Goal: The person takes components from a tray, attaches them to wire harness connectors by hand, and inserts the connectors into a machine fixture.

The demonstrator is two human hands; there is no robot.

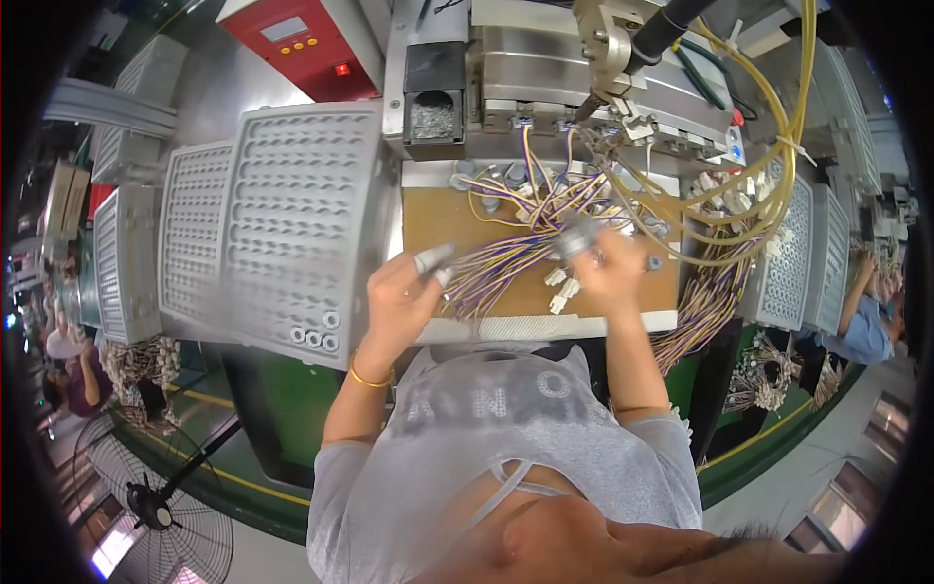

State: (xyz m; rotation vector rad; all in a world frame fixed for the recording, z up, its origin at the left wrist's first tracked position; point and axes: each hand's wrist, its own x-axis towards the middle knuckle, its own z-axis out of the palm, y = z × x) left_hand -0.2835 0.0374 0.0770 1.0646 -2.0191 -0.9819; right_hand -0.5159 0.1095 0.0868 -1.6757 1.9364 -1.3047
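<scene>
I see the left hand (pixel 401 294) just left of the wire bundle (pixel 511 259), the blurred right hand (pixel 613 277) right of it, and cannot tell either grip.

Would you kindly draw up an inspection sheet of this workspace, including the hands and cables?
Surface: flat brown board, partly covered.
Job's things: thin yellow-and-purple wires bunched across the board; small white plastic connectors near the right hand.
Clutter: green-handled pliers atop the metal machinery; a few grey ring-shaped parts in the large grey plastic tray.
Hands: left hand at the bunch's left end; right hand blurred; both grips unclear.
Cables: translucent yellow tubes, looped at right.
Surroundings: black round fan; blue-clothed co-worker.
</scene>
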